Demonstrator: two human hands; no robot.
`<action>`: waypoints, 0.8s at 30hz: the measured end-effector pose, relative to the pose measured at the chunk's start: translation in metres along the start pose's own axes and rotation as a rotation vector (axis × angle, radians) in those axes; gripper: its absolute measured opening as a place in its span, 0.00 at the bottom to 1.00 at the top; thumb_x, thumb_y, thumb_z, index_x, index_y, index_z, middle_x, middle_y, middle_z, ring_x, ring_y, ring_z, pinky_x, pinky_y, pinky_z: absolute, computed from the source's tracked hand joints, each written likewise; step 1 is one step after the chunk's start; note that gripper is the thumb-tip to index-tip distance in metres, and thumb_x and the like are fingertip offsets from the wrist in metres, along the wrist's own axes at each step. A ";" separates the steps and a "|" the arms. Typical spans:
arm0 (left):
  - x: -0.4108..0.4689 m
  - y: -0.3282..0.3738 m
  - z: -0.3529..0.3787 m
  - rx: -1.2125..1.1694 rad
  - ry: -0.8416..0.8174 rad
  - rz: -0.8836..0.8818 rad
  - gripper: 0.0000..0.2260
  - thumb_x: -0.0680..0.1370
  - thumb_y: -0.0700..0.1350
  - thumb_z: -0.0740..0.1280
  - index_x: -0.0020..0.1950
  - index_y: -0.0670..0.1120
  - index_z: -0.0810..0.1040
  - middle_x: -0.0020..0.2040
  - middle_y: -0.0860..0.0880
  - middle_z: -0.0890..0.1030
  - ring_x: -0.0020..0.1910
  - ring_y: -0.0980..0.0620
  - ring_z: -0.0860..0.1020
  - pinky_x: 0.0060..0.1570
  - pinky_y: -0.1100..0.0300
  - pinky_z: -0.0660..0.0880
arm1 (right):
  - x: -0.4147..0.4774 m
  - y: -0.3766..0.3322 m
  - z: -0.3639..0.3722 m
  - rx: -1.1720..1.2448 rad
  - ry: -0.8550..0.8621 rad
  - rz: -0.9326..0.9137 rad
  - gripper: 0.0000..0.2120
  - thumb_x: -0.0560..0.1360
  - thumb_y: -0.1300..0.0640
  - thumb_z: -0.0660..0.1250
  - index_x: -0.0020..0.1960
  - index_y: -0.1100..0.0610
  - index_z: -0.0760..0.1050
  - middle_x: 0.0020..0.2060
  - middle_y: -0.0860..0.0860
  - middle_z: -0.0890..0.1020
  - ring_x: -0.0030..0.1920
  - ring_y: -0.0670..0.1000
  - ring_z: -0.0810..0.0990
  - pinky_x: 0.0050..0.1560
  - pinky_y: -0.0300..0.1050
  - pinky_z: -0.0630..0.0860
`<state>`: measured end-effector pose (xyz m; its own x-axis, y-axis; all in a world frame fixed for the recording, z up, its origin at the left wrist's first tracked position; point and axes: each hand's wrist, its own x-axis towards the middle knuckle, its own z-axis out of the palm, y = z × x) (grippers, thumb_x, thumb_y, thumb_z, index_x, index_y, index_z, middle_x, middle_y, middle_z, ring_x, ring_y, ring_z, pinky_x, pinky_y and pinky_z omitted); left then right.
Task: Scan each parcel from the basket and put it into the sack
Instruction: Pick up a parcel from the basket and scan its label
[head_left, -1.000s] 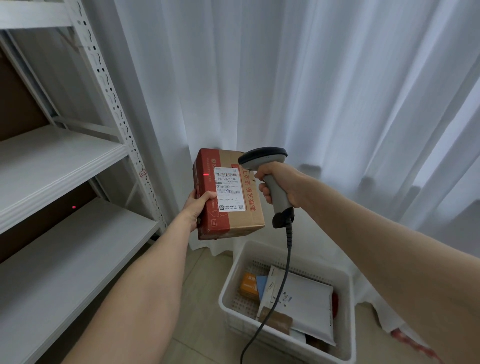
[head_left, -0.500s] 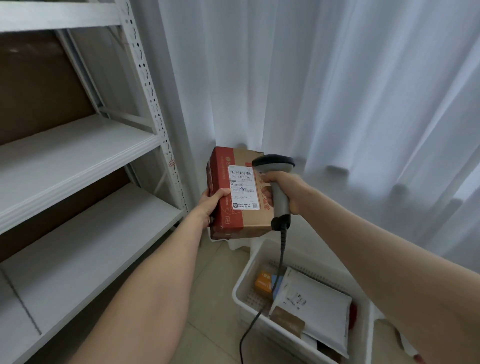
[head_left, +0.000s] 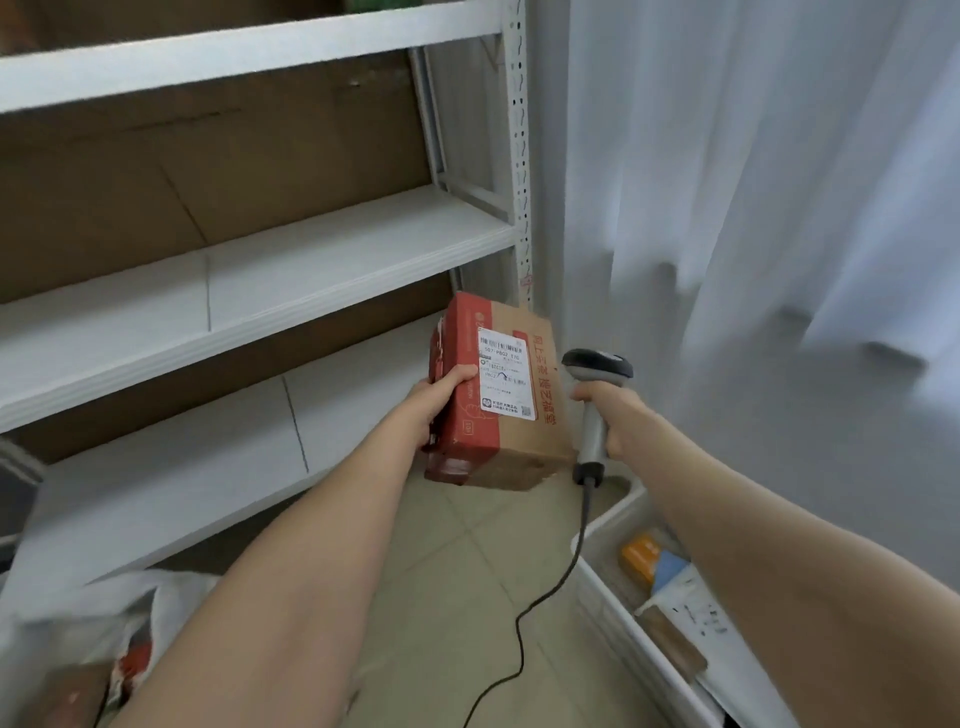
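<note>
Sack low-left of parcel, on floor, mouth open. Shelving behind-left of parcel. Left hand grips parcel's red side mid-air (label faces camera). Right hand wrapped round scanner handle, just right of parcel; cable drops to floor. Basket below-right, more parcels inside; right forearm hides part of it.

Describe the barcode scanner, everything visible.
The scanner is a pistol-shaped handheld unit: dark head, grey plastic-looking handle, black base. The right hand grips the handle, holding it roughly upright just right of the parcel. A black cable hangs from its base and trails toward the floor.
</note>
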<state>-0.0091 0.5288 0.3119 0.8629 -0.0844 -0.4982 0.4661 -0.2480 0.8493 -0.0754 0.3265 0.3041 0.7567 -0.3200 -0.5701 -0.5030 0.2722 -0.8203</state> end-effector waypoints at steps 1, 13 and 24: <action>-0.007 -0.007 -0.015 -0.008 0.028 -0.009 0.26 0.73 0.60 0.69 0.65 0.46 0.73 0.48 0.48 0.81 0.44 0.50 0.79 0.36 0.58 0.70 | -0.003 0.008 0.014 0.001 -0.048 0.024 0.13 0.72 0.61 0.71 0.54 0.59 0.74 0.48 0.58 0.82 0.51 0.58 0.82 0.60 0.57 0.77; -0.102 -0.100 -0.214 -0.056 0.251 -0.108 0.25 0.72 0.59 0.70 0.65 0.51 0.72 0.50 0.49 0.80 0.49 0.48 0.77 0.42 0.54 0.71 | -0.039 0.097 0.218 -0.130 -0.391 0.060 0.29 0.58 0.59 0.76 0.58 0.57 0.74 0.54 0.58 0.82 0.54 0.61 0.81 0.58 0.60 0.77; -0.158 -0.208 -0.457 -0.237 0.523 -0.083 0.25 0.72 0.53 0.72 0.66 0.47 0.72 0.49 0.48 0.83 0.46 0.49 0.81 0.40 0.56 0.75 | -0.137 0.203 0.467 -0.222 -0.569 0.119 0.26 0.58 0.59 0.75 0.55 0.57 0.76 0.54 0.58 0.82 0.55 0.61 0.81 0.60 0.61 0.76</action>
<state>-0.1533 1.0345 0.2934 0.7751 0.4295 -0.4634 0.5155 -0.0058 0.8569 -0.0866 0.8493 0.2364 0.7631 0.2519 -0.5952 -0.6264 0.0614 -0.7771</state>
